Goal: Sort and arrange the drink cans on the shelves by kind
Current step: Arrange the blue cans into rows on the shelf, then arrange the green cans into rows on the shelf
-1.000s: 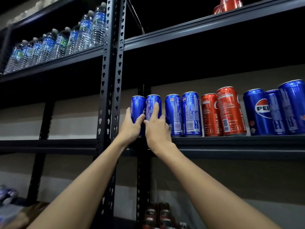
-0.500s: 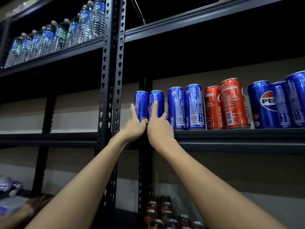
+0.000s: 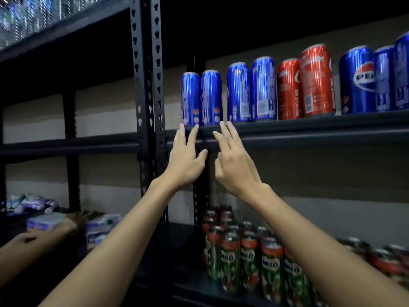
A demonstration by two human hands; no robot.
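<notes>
Both hands have let go of the two blue cans (image 3: 201, 98) — left hand (image 3: 184, 160) and right hand (image 3: 234, 165) now hang just below the shelf edge (image 3: 309, 129), fingers spread, holding nothing. That pair seems placed, though blur hides detail; two red cans (image 3: 306, 85) still split the blues.

Both hands (image 3: 187, 165) (image 3: 235, 168) open-fingered below two blue cans (image 3: 201, 99), fingertips perhaps touching shelf edge (image 3: 309, 127).

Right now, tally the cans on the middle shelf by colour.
Blue cans: 7
Red cans: 2
Total: 9, counting the blue can cut off at the right edge.
</notes>
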